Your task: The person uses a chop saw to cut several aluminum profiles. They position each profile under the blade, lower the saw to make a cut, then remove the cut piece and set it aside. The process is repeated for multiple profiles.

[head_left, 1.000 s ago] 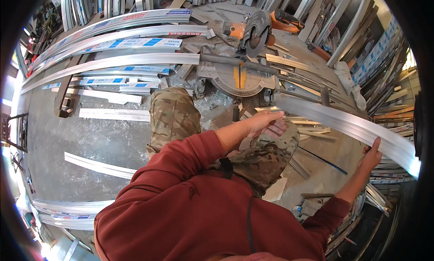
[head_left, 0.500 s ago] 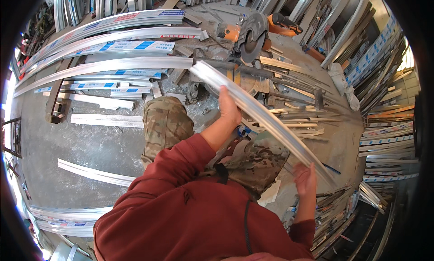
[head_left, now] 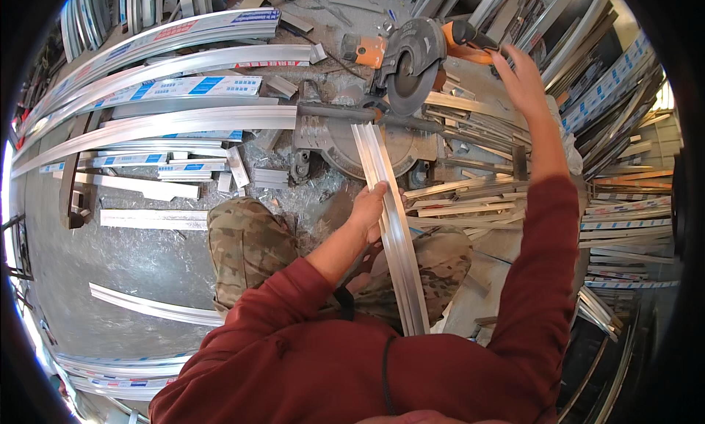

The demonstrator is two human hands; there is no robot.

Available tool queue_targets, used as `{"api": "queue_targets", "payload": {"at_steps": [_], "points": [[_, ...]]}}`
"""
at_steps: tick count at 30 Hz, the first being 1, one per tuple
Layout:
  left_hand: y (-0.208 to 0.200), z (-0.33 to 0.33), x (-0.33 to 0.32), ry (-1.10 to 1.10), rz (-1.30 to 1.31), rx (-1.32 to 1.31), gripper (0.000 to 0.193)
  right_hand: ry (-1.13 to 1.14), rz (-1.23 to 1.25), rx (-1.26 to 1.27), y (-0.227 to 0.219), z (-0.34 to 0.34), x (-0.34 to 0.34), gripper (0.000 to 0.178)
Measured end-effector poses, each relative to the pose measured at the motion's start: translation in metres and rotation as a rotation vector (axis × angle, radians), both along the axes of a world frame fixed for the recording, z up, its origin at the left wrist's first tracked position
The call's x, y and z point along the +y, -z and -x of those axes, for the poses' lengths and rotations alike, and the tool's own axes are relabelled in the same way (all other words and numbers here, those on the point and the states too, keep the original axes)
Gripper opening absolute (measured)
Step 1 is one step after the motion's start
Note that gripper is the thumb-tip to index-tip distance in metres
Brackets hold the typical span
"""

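Observation:
In my left hand point(head_left: 369, 209) is a silver aluminium profile point(head_left: 397, 240), gripped near its middle. It stands steeply across my lap, with its far end over the round base of the mitre saw point(head_left: 411, 64). My right hand point(head_left: 523, 82) reaches out to the orange and black saw handle point(head_left: 467, 41). Its fingers look stretched out at the handle's end, and I cannot tell whether they touch it. The saw's blade point(head_left: 410, 82) is raised above the base. Left of the saw, a long profile point(head_left: 220, 118) lies with its cut end near the base.
Long wrapped profiles point(head_left: 183, 88) lie stacked at the left. Short offcuts point(head_left: 271, 179) are scattered near the saw. Thin strips point(head_left: 470, 196) pile up right of it, and more profiles point(head_left: 628, 226) fill the right side. A single profile point(head_left: 150, 303) rests on the grey floor at the left.
The profile has swung from a rightward slant to a steeper position over my lap. My right hand has left its near end and moved up to the saw handle.

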State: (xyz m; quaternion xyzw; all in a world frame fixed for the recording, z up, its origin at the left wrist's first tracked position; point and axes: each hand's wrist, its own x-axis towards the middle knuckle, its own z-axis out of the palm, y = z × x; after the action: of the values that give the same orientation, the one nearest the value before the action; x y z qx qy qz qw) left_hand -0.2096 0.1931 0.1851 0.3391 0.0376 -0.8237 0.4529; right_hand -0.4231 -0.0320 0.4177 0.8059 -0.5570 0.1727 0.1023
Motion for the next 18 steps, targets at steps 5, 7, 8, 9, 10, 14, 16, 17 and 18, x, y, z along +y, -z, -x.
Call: {"api": "queue_targets", "payload": {"at_steps": [5, 7, 8, 9, 10, 14, 16, 17, 18], "points": [[0.025, 0.000, -0.010, 0.046, 0.109, -0.007, 0.028, 0.043, 0.050, 0.093, 0.050, -0.045, -0.092, 0.076], [0.023, 0.001, -0.016, 0.027, 0.091, 0.029, 0.029, 0.077, 0.008, 0.086, 0.056, -0.047, -0.096, 0.078], [0.021, 0.005, -0.018, -0.011, 0.057, 0.042, 0.027, 0.054, 0.048, 0.071, 0.059, -0.044, -0.096, 0.078], [0.024, 0.005, -0.019, 0.014, 0.046, 0.104, 0.027, 0.035, 0.087, 0.056, 0.062, -0.039, -0.095, 0.078], [0.027, 0.005, -0.020, 0.038, 0.039, 0.166, 0.026, 0.032, 0.014, 0.052, 0.060, -0.035, -0.092, 0.075], [0.043, 0.033, 0.000, 0.092, 0.029, 0.297, 0.030, 0.101, -0.316, 0.135, 0.055, -0.029, -0.077, 0.077], [0.034, 0.041, 0.010, 0.082, 0.038, 0.260, 0.032, 0.113, -0.363, 0.127, 0.062, -0.026, -0.062, 0.078], [0.030, 0.043, 0.014, 0.115, 0.050, 0.236, 0.032, 0.118, -0.383, 0.124, 0.062, -0.028, -0.052, 0.078], [0.027, 0.044, 0.017, 0.146, 0.062, 0.212, 0.032, 0.119, -0.466, 0.158, 0.059, -0.029, -0.043, 0.078]]}}
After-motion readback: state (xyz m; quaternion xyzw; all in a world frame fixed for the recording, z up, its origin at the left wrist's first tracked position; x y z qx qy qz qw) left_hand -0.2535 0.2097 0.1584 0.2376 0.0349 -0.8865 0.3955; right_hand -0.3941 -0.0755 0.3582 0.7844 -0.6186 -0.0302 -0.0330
